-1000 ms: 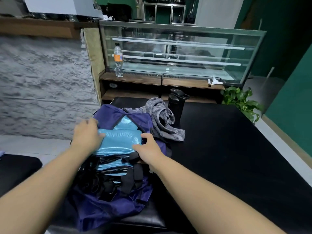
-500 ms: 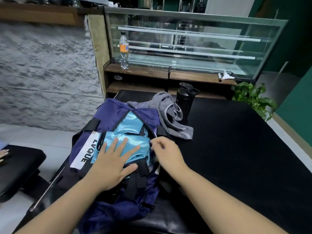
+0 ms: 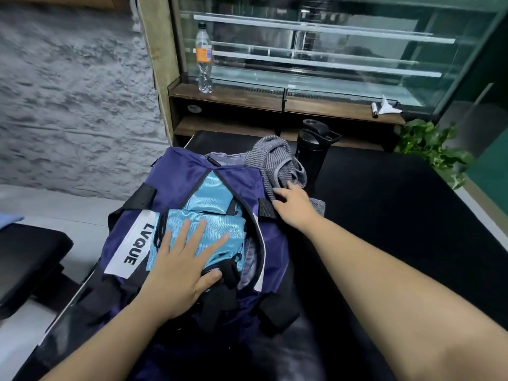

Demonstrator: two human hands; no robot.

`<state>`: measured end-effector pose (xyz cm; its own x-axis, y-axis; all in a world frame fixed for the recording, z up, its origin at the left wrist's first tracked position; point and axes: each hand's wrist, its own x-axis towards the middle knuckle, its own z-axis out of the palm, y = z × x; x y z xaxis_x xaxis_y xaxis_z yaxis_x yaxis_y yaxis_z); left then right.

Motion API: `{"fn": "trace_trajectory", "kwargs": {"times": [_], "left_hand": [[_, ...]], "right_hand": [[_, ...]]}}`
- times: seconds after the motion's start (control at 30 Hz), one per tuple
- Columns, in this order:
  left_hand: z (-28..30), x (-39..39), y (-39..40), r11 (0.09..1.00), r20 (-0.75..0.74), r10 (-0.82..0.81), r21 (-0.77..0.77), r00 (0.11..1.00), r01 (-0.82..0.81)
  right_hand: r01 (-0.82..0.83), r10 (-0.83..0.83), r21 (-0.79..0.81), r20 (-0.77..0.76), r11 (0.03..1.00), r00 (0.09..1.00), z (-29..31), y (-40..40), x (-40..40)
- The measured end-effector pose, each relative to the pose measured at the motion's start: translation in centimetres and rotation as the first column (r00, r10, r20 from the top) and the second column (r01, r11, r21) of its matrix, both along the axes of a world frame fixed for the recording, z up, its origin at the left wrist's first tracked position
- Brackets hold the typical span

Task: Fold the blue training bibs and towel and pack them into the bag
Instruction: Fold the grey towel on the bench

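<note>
White "LVQUE" label (image 3: 129, 243) on purple bag (image 3: 181, 182)

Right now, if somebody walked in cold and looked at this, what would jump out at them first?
Probably the purple bag at centre, unzipped, with shiny blue bibs packed inside and the left hand pressed flat on them. Next, the right hand resting on the grey towel heaped beside the bag, with a black bottle standing just behind.
</note>
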<state>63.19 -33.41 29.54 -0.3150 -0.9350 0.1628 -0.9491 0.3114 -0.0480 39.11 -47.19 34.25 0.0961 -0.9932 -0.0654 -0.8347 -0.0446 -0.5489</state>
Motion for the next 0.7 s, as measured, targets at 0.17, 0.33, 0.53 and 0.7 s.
{"fn": "trace_trajectory", "kwargs": {"times": [0.17, 0.33, 0.53, 0.7], "left_hand": [[0.2, 0.0, 0.0, 1.0, -0.012, 0.01, 0.013, 1.0, -0.01], [0.4, -0.1, 0.2, 0.998, -0.016, 0.01, 0.057, 1.0, -0.009], [1.8, -0.1, 0.6, 0.982, -0.184, 0.025, 0.187, 0.983, 0.01], [6.8, -1.8, 2.4, 0.906, -0.693, 0.218, 0.405, 0.687, 0.122]], "right_hand": [[0.121, -0.105, -0.049, 0.255, 0.991, 0.961, 0.0, 1.1, -0.1], [0.319, -0.242, -0.077, 0.494, 0.945, 0.835, 0.6, 4.6, -1.9], [0.377, -0.255, -0.037, 0.675, 0.925, 0.692, 1.4, 10.6, -5.3], [0.286, -0.314, 0.219, 0.882, 0.933, 0.352, 4.3, 15.1, -8.0]]}}
